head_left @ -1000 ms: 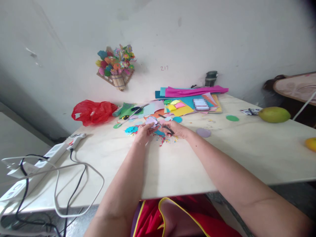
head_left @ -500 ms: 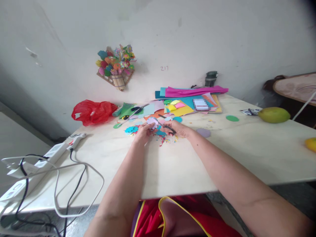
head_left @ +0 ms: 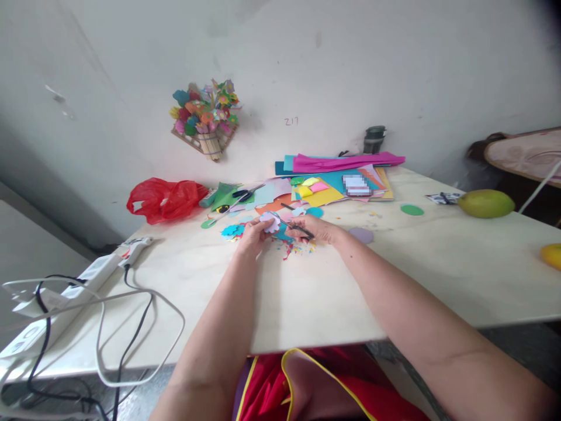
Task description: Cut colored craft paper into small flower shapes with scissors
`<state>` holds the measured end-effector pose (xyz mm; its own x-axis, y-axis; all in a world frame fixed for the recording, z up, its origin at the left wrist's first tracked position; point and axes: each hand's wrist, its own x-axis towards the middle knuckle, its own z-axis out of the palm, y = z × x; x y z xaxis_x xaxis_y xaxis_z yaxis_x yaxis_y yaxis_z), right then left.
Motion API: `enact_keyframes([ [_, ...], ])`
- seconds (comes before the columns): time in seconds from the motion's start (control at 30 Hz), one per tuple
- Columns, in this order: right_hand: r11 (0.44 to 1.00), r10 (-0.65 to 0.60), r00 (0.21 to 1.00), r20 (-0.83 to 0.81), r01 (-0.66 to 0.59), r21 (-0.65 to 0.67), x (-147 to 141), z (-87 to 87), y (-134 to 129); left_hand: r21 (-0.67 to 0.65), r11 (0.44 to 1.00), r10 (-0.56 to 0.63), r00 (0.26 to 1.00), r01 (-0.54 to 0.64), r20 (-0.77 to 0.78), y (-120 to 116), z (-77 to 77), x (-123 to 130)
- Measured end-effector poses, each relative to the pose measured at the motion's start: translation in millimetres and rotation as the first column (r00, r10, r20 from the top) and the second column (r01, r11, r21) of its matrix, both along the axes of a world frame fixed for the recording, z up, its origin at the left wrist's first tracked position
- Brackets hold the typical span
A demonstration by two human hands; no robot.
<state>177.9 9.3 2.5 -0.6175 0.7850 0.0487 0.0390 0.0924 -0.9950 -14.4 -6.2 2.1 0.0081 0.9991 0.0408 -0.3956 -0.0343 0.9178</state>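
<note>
1. Head view: a pale lilac paper piece with a scalloped edge (head_left: 272,221) is held above the far half of the pale, faintly veined tabletop (head_left: 307,292), roughly midway between its left and right ends.
2. Bare left hand (head_left: 255,231): its thumb and fingers are pinched narrow on the lilac piece. The thumb lies over the lower left part of the paper, and most of the scalloped shape sticks out beyond the fingertips, toward the far edge and the right hand.
3. Bare right hand (head_left: 316,229): its fingers are curled around the dark handles of a pair of metal scissors (head_left: 307,233). The blades point left, toward the lilac paper's right side; whether they are biting into it is too small to tell.
4. Between the hands, blue paper (head_left: 284,234) shows just below the lilac piece. Small multicoloured paper scraps (head_left: 290,251) are scattered on the near side of it.
5. Just left of the left hand lie bright blue scalloped paper pieces (head_left: 232,231).
6. Right of the right wrist, a flat grey-lilac paper circle (head_left: 362,235) lies on the tabletop; a green paper circle (head_left: 412,209) lies farther toward the right end.
7. A crumpled red plastic bag (head_left: 164,200) sits by the far left corner, and a long magenta sheet (head_left: 348,162) stretches along the far edge.
</note>
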Motion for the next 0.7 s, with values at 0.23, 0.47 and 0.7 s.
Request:
enact_keyframes([
  [0.23,0.999,0.019,0.999,0.049,-0.021,0.029,-0.6,-3.1,5.2,0.018,1.000,-0.008,1.000,0.008,-0.012,0.8,-1.7,-1.1],
  [0.47,0.992,-0.019,0.995,0.095,0.007,0.126,-0.5,-3.9,3.3,0.003,1.000,0.016,1.000,-0.016,-0.010,0.9,-1.1,-0.6],
  [0.7,0.986,-0.042,0.995,0.094,0.026,0.164,-1.2,-2.2,1.3,0.004,1.000,-0.010,1.000,0.010,-0.011,-1.4,1.1,1.3],
])
